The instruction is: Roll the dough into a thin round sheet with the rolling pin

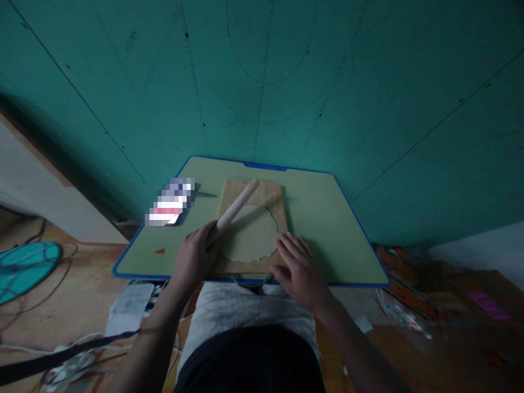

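A thin, roundish sheet of dough (251,233) with a ragged edge lies flat on a wooden board (268,191). My left hand (198,252) is closed round the near end of a pale rolling pin (238,204), which slants up and away to the right over the dough's left part. At the dough's right edge, my right hand (298,265) has its fingers stretched out, the fingertips at the rim of the sheet. Whether they press on dough or board I cannot make out.
The board rests on a small blue-edged table (344,234). A phone (174,204), partly blurred out, stands at the left, with a thin dark knife-like object (207,194) beside it. Behind rises a green wall (262,82). Cables (94,349) lie on the floor.
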{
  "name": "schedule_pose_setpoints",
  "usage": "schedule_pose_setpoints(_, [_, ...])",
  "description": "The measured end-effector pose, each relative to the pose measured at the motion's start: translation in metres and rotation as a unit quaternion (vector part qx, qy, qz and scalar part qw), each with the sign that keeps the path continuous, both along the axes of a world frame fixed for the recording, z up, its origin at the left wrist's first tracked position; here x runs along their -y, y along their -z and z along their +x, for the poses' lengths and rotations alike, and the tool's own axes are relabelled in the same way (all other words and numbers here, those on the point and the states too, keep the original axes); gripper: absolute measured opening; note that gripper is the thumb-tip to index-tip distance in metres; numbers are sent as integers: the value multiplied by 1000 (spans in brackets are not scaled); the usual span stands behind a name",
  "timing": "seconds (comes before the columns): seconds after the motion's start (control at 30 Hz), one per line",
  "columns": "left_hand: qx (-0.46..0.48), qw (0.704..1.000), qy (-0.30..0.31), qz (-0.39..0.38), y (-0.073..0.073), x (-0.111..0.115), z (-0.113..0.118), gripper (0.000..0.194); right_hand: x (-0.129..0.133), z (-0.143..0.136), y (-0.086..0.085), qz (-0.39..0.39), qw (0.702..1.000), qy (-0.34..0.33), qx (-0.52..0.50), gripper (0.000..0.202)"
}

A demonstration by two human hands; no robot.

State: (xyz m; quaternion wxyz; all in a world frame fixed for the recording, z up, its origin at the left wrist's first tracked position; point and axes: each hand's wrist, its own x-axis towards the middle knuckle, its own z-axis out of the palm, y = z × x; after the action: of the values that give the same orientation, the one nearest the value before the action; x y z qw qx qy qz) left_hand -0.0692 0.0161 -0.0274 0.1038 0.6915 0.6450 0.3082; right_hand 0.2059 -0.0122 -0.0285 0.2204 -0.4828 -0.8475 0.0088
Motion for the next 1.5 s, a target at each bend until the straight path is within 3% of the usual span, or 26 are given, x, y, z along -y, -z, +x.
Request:
schedule_pose_setpoints(0.23, [-1,1000,-9,3,0,2,0,42,8,21,-2,-5,1000,-7,20,53])
schedule_pose_setpoints(0.37, [5,1000,-9,-4,-2,2,2,42,7,15,-3,8,1000,7,4,58])
schedule_pose_setpoints(0.53, [7,1000,-8,-8,-3,2,2,45,13,13,5,-3,999,-23,47,60])
schedule_pose_setpoints(0.7, [5,1000,-5,-2,-2,2,1,45,13,32,5,8,997,46,69,58])
schedule_pose_setpoints(0.9, [15,1000,-11,2,-1,1,0,43,17,5,-1,-7,997,-12,70,60])
schedule_pose_setpoints(1.13, [11,1000,-12,-11,-1,1,0,47,7,25,3,-5,996,74,52,56])
schedule_pose_setpoints(1.33, [18,1000,-13,-4,-1,1,0,44,3,10,0,-18,998,14,51,62])
schedule_pose_setpoints(1.5, [14,1000,-15,-18,-2,1,0,45,4,23,1,-25,994,61,83,62])
